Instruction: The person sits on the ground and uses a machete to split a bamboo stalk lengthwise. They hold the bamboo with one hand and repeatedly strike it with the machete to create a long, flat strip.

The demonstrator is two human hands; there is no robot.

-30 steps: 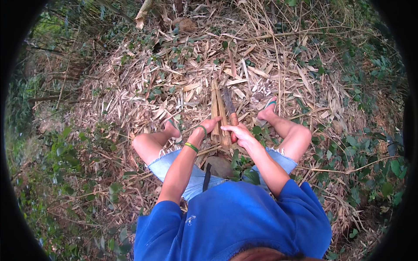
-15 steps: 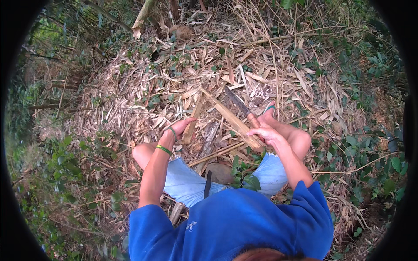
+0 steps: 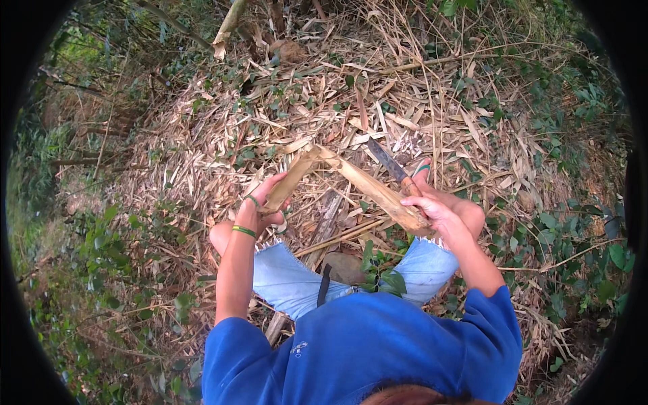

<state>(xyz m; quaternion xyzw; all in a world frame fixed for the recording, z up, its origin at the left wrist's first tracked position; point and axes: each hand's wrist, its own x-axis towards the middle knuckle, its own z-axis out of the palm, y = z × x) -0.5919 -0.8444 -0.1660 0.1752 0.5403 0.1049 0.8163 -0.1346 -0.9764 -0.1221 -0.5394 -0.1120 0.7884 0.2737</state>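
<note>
I see litter (image 3: 202,135) of dry bamboo leaves and husks filling the middle and upper frame, with green brush (image 3: 81,283) closing in at the left edge and more leafy growth (image 3: 574,236) along the right. The open room is the patch of litter just ahead of the knees; a pale stalk (image 3: 228,27) leans in at the top edge.

The left hand (image 3: 266,199), left of centre, is closed around the lower end of a peeled husk (image 3: 293,177) — the strip rises up and right from the fist to a bend near the centre. A green band (image 3: 244,231) sits on that wrist. The right hand (image 3: 432,212), right of centre, is clamped on the lower end of the bamboo piece (image 3: 378,192), which runs up and left to meet the husk at that bend. The hands are well apart, the bamboo and husk forming an arch between them.

A dark knife blade (image 3: 386,158) points up-left just above the right hand; I cannot tell how it is held. Below the hands are light blue shorts (image 3: 287,280) and a blue shirt (image 3: 364,351) at the bottom edge.
</note>
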